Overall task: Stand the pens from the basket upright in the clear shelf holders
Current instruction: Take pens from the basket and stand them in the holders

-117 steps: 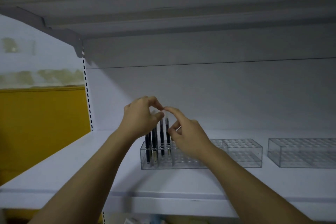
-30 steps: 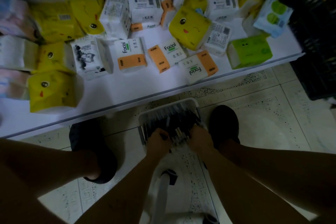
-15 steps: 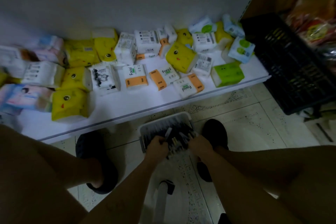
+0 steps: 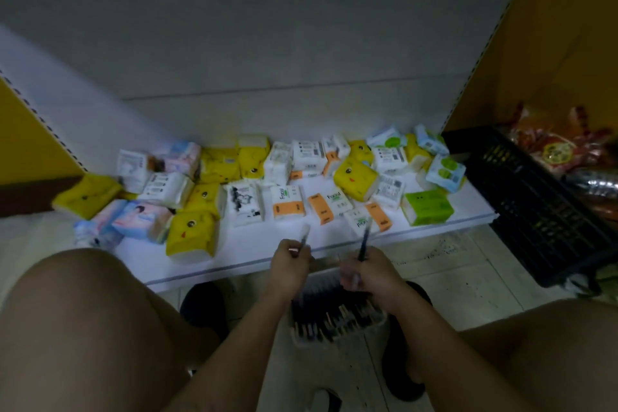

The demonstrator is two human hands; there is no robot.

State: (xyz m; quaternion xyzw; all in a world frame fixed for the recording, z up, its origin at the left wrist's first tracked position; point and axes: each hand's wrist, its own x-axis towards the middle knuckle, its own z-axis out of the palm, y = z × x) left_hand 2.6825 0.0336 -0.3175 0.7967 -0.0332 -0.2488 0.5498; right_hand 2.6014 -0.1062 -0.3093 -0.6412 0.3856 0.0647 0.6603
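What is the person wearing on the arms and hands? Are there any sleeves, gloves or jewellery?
The left forearm and the right forearm are bare: no sleeves show. The left hand and the right hand wear no gloves. No watch, bracelet or ring is visible, though the picture is dim.

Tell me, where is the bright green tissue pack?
In the head view, the green tissue pack lies at the right end of the white shelf, near its front edge, with the black crate just to its right.

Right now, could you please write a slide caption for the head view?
Above the basket, left hand grips one pen and right hand a second pen, before a low shelf of tissue packs.
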